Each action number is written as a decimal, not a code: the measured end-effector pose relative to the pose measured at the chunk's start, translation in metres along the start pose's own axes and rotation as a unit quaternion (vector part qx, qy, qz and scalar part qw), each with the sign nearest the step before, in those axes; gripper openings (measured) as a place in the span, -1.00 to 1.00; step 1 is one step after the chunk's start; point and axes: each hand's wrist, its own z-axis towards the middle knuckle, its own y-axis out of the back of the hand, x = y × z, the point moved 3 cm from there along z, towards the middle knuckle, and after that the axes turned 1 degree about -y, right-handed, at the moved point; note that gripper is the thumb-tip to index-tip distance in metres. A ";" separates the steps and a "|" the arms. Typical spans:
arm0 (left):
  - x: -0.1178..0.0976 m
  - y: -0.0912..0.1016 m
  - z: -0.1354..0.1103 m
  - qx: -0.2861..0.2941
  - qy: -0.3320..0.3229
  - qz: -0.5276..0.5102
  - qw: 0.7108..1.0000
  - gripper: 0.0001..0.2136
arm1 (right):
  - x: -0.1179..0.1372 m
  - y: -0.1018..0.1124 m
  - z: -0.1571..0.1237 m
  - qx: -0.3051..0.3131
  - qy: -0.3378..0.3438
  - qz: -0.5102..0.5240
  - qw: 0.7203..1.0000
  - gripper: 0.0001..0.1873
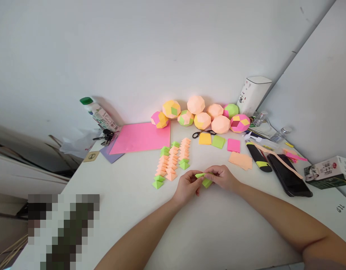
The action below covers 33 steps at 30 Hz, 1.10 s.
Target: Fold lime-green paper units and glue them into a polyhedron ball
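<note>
Between my two hands is a small green folded paper piece point(206, 182), partly hidden by the fingers. My left hand point(187, 185) pinches its left side, and my right hand point(223, 177) grips its right side. Just beyond and to the left lie three rows of folded paper units point(172, 161), mostly peach with green ones at some ends. Square paper stacks lie beyond the hands: a yellow one point(205, 138), a green one point(218, 141), a pink one point(234, 145) and some peach sheets point(240, 160).
Several faceted paper balls point(196, 105) line the wall, with black scissors point(195, 134) before them. A pink board point(142, 138) and a green-capped bottle point(98, 112) are at left. Right are a utility knife point(257, 156), a phone point(288, 176), a carton point(326, 173) and a white container point(254, 95).
</note>
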 end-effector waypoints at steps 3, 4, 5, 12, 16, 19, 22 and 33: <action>0.000 0.000 0.000 -0.003 0.002 -0.001 1.000 -0.66 | -0.001 0.000 0.000 0.007 -0.022 0.019 1.000 -0.71; 0.000 0.000 0.000 -0.004 0.003 -0.001 1.000 -0.66 | -0.001 0.000 0.000 0.010 -0.028 0.026 0.999 -0.71; 0.000 0.000 0.000 -0.005 0.004 -0.001 1.000 -0.66 | -0.001 -0.001 0.000 0.012 -0.031 0.031 0.999 -0.71; 0.003 0.001 0.000 -0.009 0.004 0.000 1.000 -0.67 | 0.002 0.000 -0.001 0.023 -0.020 0.024 0.999 -0.72; 0.004 0.001 0.001 -0.006 0.001 0.001 1.000 -0.68 | 0.002 0.000 -0.001 0.023 -0.013 0.012 1.000 -0.72; 0.004 0.002 0.001 -0.001 -0.004 -0.004 1.000 -0.69 | 0.002 0.000 0.000 0.027 -0.014 0.013 0.999 -0.73; 0.004 0.002 0.001 0.001 -0.006 -0.004 1.000 -0.70 | 0.001 0.000 -0.001 0.033 -0.019 0.016 0.999 -0.73; 0.001 0.001 0.001 0.006 0.000 -0.024 1.000 -0.69 | 0.002 -0.002 -0.001 0.033 -0.016 0.019 0.999 -0.72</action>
